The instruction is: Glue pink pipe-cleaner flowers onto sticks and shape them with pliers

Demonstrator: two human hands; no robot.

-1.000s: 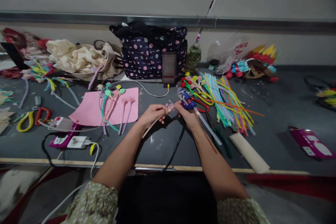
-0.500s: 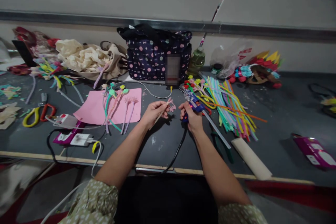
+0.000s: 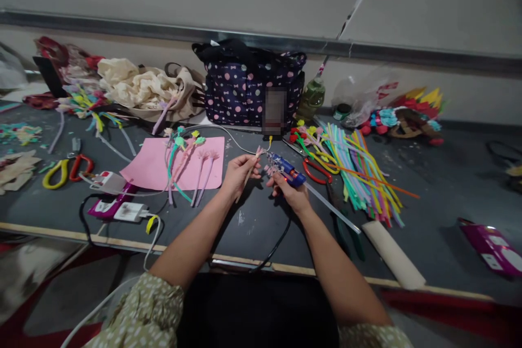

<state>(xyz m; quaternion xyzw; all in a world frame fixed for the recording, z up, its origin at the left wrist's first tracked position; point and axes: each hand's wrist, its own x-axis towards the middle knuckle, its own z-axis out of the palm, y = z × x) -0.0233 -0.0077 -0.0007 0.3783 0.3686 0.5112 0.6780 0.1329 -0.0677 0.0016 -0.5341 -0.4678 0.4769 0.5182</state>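
My left hand (image 3: 237, 175) pinches a pale pipe-cleaner stem (image 3: 245, 182) with small pink petals at its upper end. Wrapped around the handle of a blue hot glue gun (image 3: 283, 163) is my right hand (image 3: 294, 196). The gun's nozzle points left, close to the petals; whether it touches them I cannot tell. A clear glue stick (image 3: 332, 208) juts out of its back. Left of my hands, finished pipe-cleaner flowers (image 3: 206, 166) lie on a pink sheet (image 3: 149, 166).
Bundled coloured pipe cleaners (image 3: 354, 168) lie to the right, beside red-handled pliers (image 3: 317, 171), green-handled pliers (image 3: 340, 228) and a cream roll (image 3: 393, 254). Yellow-and-red-handled scissors (image 3: 57, 174) and a purple power strip (image 3: 108, 206) with cables are left. A dotted bag (image 3: 236, 92) stands behind.
My right hand has tilted the glue gun and brought its nozzle left, nearer the pink petals. My left hand still holds the stem in about the same place. The view has shifted slightly.
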